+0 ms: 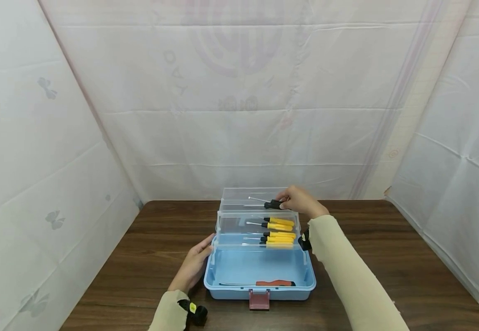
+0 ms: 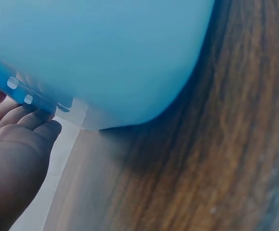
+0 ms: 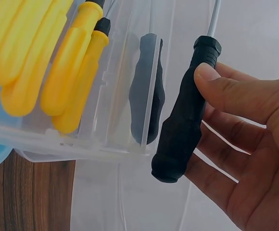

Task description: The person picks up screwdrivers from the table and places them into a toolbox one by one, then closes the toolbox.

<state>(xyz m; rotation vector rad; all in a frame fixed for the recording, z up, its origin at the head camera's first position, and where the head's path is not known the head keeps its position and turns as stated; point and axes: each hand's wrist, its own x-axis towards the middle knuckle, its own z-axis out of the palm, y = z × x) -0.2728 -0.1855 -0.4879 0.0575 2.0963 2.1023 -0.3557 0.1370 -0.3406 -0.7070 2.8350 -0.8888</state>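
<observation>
An open blue toolbox (image 1: pixel 260 295) stands on the table with its clear trays raised at the back. My left hand (image 1: pixel 194 264) holds the box's rear left edge; in the left wrist view its fingers (image 2: pixel 38 118) meet the blue rim. Above the top tray, my right hand (image 1: pixel 301 201) pinches a black-handled screwdriver (image 3: pixel 185 115) between thumb and fingers. A second black screwdriver (image 3: pixel 146 91) lies in the clear top tray (image 1: pixel 239 195). Several yellow-handled screwdrivers (image 1: pixel 279 226) lie in the lower clear tray (image 1: pixel 231 223). In the box's bottom rests a red-handled screwdriver (image 1: pixel 275 283).
The dark wooden table (image 1: pixel 148 248) extends on both sides of the box. A maroon latch (image 1: pixel 259 301) hangs at the box front. White cloth (image 1: pixel 239 92) hangs behind the table and along both sides.
</observation>
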